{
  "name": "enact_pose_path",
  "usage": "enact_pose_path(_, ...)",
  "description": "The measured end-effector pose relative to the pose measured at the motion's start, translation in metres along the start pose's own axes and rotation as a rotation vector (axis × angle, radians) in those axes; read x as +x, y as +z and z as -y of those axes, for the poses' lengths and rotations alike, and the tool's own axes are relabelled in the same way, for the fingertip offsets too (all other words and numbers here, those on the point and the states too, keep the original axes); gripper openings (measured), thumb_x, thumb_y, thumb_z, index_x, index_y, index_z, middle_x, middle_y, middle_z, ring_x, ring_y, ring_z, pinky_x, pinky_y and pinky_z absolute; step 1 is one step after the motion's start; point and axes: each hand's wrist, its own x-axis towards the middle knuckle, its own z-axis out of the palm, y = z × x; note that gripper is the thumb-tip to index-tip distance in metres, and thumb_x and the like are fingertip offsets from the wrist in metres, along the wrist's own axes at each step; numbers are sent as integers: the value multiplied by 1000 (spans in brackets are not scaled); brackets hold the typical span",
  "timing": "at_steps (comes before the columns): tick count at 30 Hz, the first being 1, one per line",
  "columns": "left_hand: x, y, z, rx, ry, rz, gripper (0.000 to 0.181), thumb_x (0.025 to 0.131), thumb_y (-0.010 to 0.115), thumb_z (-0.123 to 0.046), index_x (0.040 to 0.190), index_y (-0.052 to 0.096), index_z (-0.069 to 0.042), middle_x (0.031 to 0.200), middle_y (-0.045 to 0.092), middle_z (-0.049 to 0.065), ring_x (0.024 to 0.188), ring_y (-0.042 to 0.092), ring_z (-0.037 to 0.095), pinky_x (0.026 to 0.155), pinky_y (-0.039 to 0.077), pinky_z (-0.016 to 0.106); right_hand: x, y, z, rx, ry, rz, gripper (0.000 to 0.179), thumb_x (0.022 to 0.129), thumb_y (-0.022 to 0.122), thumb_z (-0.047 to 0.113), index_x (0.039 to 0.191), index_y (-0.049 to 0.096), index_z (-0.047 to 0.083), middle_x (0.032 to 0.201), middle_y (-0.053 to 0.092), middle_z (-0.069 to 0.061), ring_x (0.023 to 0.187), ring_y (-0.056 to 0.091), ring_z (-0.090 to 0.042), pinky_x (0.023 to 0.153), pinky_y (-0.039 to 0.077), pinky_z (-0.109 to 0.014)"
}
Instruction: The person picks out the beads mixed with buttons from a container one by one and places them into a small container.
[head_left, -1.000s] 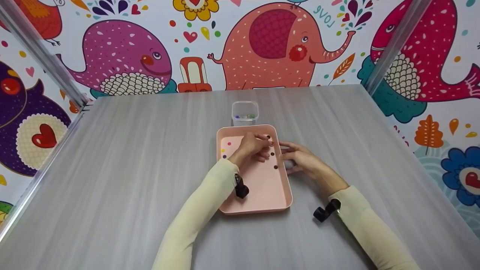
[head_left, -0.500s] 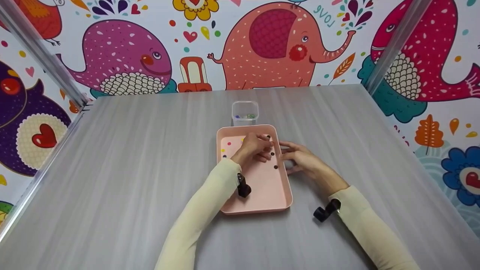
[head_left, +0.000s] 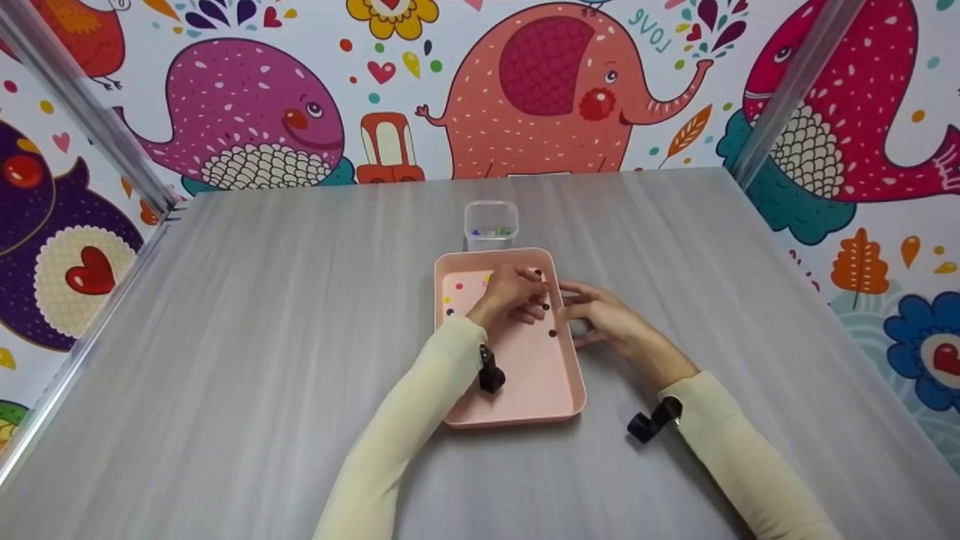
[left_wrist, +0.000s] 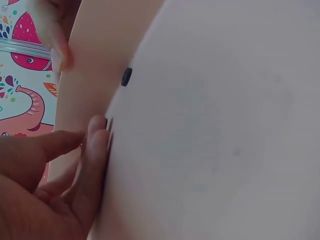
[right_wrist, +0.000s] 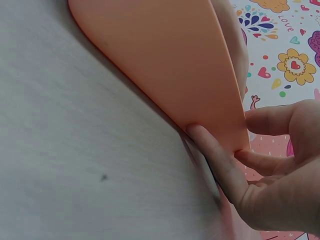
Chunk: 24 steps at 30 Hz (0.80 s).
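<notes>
A shallow pink tray (head_left: 529,386) lies on the table with small round pieces scattered inside. My left hand (head_left: 510,294) reaches into it near the right wall, thumb and fingertips drawn together. A tiny glint shows between those tips in the left wrist view; the small piece there is mostly hidden. Along the same wall sit several black discs (head_left: 553,333), one of them a flat disc (left_wrist: 127,76) just beyond the fingertips. Outside, my right hand (head_left: 606,316) holds the tray's right wall, one fingertip at the rim and a longer finger (right_wrist: 212,152) against the outer face.
Behind the tray stands a clear plastic box (head_left: 491,221) with green and blue bits at its bottom. Pink and yellow dots (head_left: 459,286) lie in the tray's left half, beside a dark one (head_left: 450,312). Patterned wall panels border the grey table (head_left: 300,337).
My left hand and forearm have shifted slightly right, and a yellow dot has come into view beside the hand. The right hand keeps its place at the tray.
</notes>
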Motion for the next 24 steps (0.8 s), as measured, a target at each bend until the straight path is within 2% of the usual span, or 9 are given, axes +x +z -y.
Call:
enact_pose_path(7, 1, 0, 3, -25, -2, -6, 17, 105, 68, 2, 116, 75, 13, 73, 67, 8, 49, 66, 13, 43, 57, 21, -2, 0, 1, 1, 3, 2, 71, 106, 56, 3, 171, 28, -2, 162, 43, -32, 97, 78, -25, 77, 69, -38)
enact_pose_path(12, 0, -1, 2, -22, -11, -1, 19, 106, 67, 0, 117, 75, 13, 75, 68, 9, 51, 67, 13, 44, 57, 21, -2, 1, 2, 3, 7, -1, 70, 106, 55, 2, 171, 28, -2, 163, 42, -33, 98, 77, -25, 76, 68, -37)
enact_pose_path(18, 0, 0, 1, -15, -21, -16, 15, 107, 65, 0, 110, 76, 11, 75, 69, 8, 51, 67, 13, 45, 58, 21, 0, 1, 3, 4, 5, -10, 69, 106, 54, 1, 170, 30, -2, 162, 43, -32, 95, 77, -23, 75, 68, -36)
enact_pose_path(24, -1, -1, 1, -28, -11, 4, 17, 105, 63, 3, 107, 77, 13, 73, 67, 9, 50, 67, 13, 44, 58, 21, 0, -1, 2, -12, -18, 2, 73, 103, 57, 1, 170, 29, -5, 162, 43, -34, 96, 75, -21, 75, 69, -38)
